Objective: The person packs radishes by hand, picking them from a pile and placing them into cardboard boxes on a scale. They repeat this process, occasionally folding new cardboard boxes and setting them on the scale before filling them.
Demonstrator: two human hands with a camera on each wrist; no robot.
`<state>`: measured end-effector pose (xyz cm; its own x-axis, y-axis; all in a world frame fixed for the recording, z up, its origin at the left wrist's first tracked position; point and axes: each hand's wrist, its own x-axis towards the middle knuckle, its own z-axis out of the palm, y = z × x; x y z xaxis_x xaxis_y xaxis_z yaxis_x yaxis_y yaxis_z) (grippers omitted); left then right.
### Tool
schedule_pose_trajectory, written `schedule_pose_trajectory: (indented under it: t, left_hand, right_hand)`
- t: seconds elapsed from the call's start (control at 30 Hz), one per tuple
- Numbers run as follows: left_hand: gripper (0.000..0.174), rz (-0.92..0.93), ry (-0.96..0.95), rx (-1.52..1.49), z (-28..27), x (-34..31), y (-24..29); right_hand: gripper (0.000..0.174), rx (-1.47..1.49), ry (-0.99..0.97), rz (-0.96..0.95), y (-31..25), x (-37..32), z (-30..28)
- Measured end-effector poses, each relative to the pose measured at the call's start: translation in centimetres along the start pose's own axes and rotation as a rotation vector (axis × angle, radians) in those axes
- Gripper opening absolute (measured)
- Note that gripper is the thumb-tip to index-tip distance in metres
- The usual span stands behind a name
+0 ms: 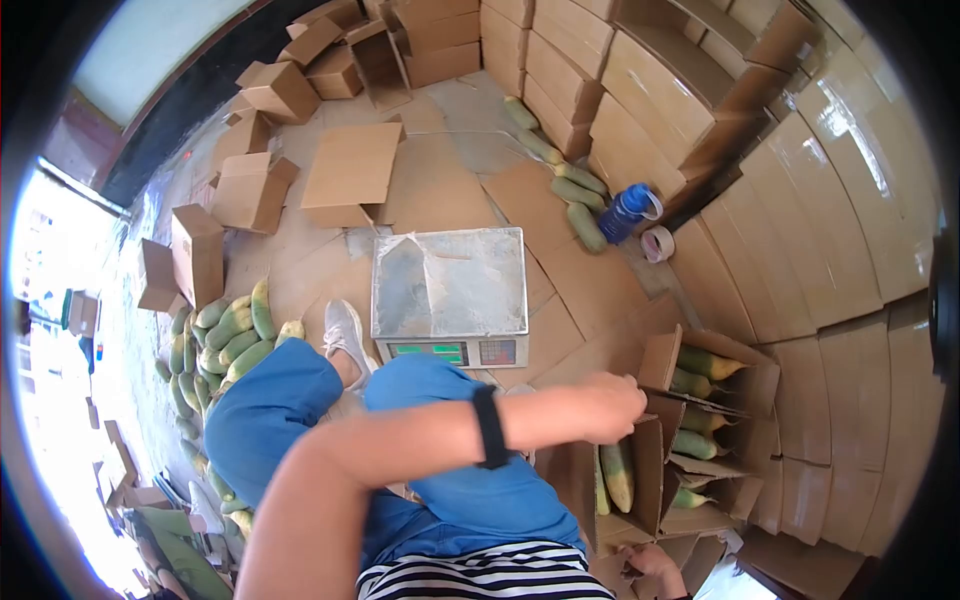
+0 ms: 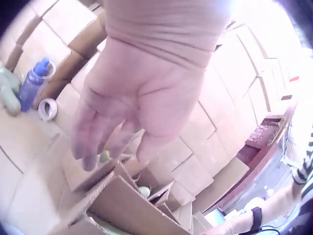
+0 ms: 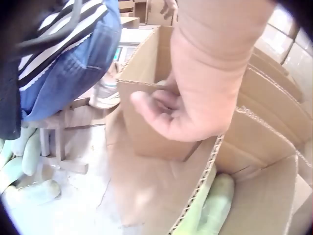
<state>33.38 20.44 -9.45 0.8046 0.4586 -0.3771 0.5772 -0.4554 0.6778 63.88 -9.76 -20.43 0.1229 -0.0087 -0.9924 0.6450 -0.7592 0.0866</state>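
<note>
My left hand (image 1: pixel 612 406) reaches across my body above an open cardboard box (image 1: pixel 648 470) holding long green gourds (image 1: pixel 617 478). In the left wrist view the fingers of this hand (image 2: pixel 139 98) hang loosely over the box flaps (image 2: pixel 129 198), with nothing held. Low on the right, my right hand (image 1: pixel 652 563) is at the near end of the boxes. The right wrist view has this hand (image 3: pixel 200 98) gripping the top edge of a cardboard box (image 3: pixel 151 122), its thumb outside the wall. Two pale gourds (image 3: pixel 217 200) lie in the neighbouring compartment.
A platform scale (image 1: pixel 450 290) stands in front of my knees. Loose gourds (image 1: pixel 235 335) are heaped at the left. Beside the stacked cartons (image 1: pixel 790 220) stand a blue bottle (image 1: pixel 627 212) and a tape roll (image 1: pixel 657 244). Opened boxes (image 1: pixel 350 170) lie on the far floor.
</note>
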Motion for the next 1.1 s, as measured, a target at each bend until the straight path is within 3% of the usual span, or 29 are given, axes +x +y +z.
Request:
schedule_pose_trajectory:
  t: [0.03, 0.1, 0.17, 0.27, 0.37, 0.47, 0.57, 0.63, 0.77, 0.83, 0.9, 0.97, 1.1]
  left_hand:
    - [0.032, -0.015, 0.020, 0.001, -1.9, -2.2, -0.6]
    - [0.032, -0.108, 0.082, 0.022, -4.8, -6.7, -2.3]
    - [0.034, -0.180, 0.179, 0.084, -6.6, -11.6, -4.3]
    - [0.033, -0.428, 0.312, 0.216, -8.0, -19.9, -6.1]
    - [0.032, -0.638, 0.465, 0.302, -7.8, -27.6, -7.0]
    - [0.030, -0.717, 0.598, 0.276, -5.8, -33.4, -7.2]
    - [0.033, -0.827, 0.636, 0.247, -1.9, -35.7, -6.2]
    - [0.037, -0.755, 0.788, 0.330, 1.2, -35.2, -5.9]
    - [0.044, -0.840, 0.859, 0.490, 3.3, -33.6, -4.4]
    - [0.045, -0.819, 0.925, 0.474, 3.6, -33.8, -4.6]
    - [0.044, -0.832, 0.938, 0.475, 3.7, -34.2, -4.9]
    - [0.043, -0.771, 0.961, 0.475, 3.8, -34.5, -5.0]
    - [0.039, -0.732, 1.036, 0.412, 3.8, -35.5, -5.2]
  right_hand:
    - [0.043, -0.017, 0.000, -0.009, -1.8, -1.3, -0.5]
    - [0.048, -0.641, 0.124, -0.279, -6.3, -4.3, -1.0]
    - [0.050, -0.702, 0.204, -0.380, -10.9, -7.5, -0.7]
    - [0.048, -0.610, 0.332, -0.705, -16.6, -12.2, 0.2]
    - [0.045, -0.774, 0.374, -0.847, -19.3, -14.2, 0.1]
    - [0.035, -0.845, 0.468, -1.006, -21.6, -16.1, -0.6]
    - [0.023, -0.803, 0.602, -1.191, -24.8, -20.1, -1.5]
    - [0.019, -0.813, 0.699, -1.369, -27.1, -22.1, -2.3]
    - [0.012, -0.699, 0.743, -1.436, -33.8, -26.2, -2.9]
    - [0.013, -0.518, 0.642, -1.446, -37.4, -26.7, -2.6]
    - [0.021, -0.307, 0.298, -1.405, -41.6, -27.3, -2.4]
    - [0.034, -0.269, 0.120, -1.472, -46.6, -26.5, -2.1]
    - [0.036, -0.066, 0.033, -1.485, -57.7, -24.3, -0.2]
